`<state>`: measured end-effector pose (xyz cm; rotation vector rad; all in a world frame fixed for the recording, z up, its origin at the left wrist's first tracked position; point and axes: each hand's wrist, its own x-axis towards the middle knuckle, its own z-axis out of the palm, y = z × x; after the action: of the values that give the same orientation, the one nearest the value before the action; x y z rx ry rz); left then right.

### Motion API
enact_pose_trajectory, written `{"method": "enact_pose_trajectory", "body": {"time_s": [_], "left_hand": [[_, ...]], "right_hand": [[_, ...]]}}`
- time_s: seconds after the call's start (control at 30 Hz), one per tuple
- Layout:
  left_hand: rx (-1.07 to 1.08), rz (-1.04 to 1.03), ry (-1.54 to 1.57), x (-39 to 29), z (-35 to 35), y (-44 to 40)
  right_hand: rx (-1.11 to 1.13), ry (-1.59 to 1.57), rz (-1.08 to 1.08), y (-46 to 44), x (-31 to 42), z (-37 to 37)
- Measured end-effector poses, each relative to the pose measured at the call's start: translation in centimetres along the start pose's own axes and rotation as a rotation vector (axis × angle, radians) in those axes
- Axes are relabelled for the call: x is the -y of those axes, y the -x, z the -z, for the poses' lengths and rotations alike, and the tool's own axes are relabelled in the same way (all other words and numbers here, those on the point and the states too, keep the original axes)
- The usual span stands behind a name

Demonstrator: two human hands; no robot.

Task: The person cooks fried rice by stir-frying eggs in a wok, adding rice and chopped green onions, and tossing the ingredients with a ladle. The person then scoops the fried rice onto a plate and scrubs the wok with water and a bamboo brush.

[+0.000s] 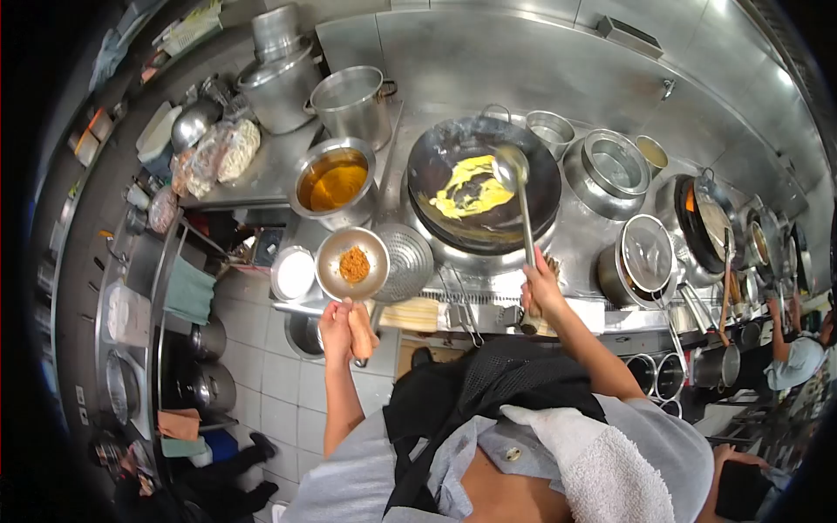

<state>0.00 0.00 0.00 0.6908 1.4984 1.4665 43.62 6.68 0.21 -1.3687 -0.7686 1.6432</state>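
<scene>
My left hand [337, 329] is closed at the near rim of a small metal bowl [378, 277], which contains a heap of reddish-brown crumbly food [354, 265]. Just behind the bowl lies a perforated skimmer [408, 260], partly covered by it. My right hand [544, 288] is wrapped round the long handle of a metal ladle [526, 213]. The ladle's head is over the right side of a dark wok [436, 144]. Soft yellow food that looks like egg [471, 190] spreads across the wok's bottom.
A pot of amber liquid [370, 193] stands left of the wok, near a tall pot [351, 109] and a white container [293, 274]. To the right are a metal pot [615, 166], a lidded strainer pot [645, 253] and another wok [684, 209]. Other people stand at far right and lower left.
</scene>
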Motion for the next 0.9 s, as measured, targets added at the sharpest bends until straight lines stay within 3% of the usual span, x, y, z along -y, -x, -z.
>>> {"method": "enact_pose_trajectory", "body": {"time_s": [0.07, 0.13, 0.23, 0.3, 0.37, 0.43, 0.53, 0.57, 0.63, 0.7, 0.83, 0.9], "left_hand": [[-0.034, -0.040, -0.097, -0.5, 1.2, -0.9], [-0.039, -0.001, -0.012, 0.2, 0.5, 0.0], [0.006, 0.013, 0.054, 0.9, -0.4, -1.7], [0.038, -0.012, -0.007, -1.0, -1.0, -1.5], [0.033, -0.037, -0.047, -1.7, -0.8, -1.1], [0.001, -0.027, -0.025, -0.7, -1.0, -1.0], [0.000, -0.009, -0.005, 0.1, -1.8, -2.0], [0.007, 0.006, -0.002, 0.4, -2.3, -2.1], [0.030, -0.011, 0.004, -2.7, -4.7, -1.1], [0.071, -0.052, -0.010, -1.4, -3.8, -3.3], [0.088, -0.091, -0.040, -3.2, -6.2, -5.7], [0.123, -0.276, -0.297, -4.4, -8.0, -8.1]], "right_hand": [[0.010, 0.016, 0.115, 2.6, 0.9, -1.9], [0.142, 0.005, -0.251, 6.9, 3.3, -0.4], [0.216, -0.044, -0.141, -1.5, 3.6, 3.1], [-0.005, -0.072, -0.095, -2.8, 3.5, -0.3], [-0.031, -0.017, 0.054, -0.1, 1.2, -0.9], [0.068, -0.002, -0.078, 5.2, 2.0, -0.2], [0.164, 0.079, -0.178, 3.6, 3.8, 1.4], [0.178, -0.127, -0.210, 1.3, 3.9, 2.2], [0.054, -0.200, -0.166, -2.0, 3.4, 1.0], [-0.029, -0.120, -0.038, -0.3, 1.9, -0.5], [0.072, -0.208, -0.170, 3.6, 1.6, 3.3], [0.030, 0.417, 0.097, 3.7, 2.4, 5.4]]}}
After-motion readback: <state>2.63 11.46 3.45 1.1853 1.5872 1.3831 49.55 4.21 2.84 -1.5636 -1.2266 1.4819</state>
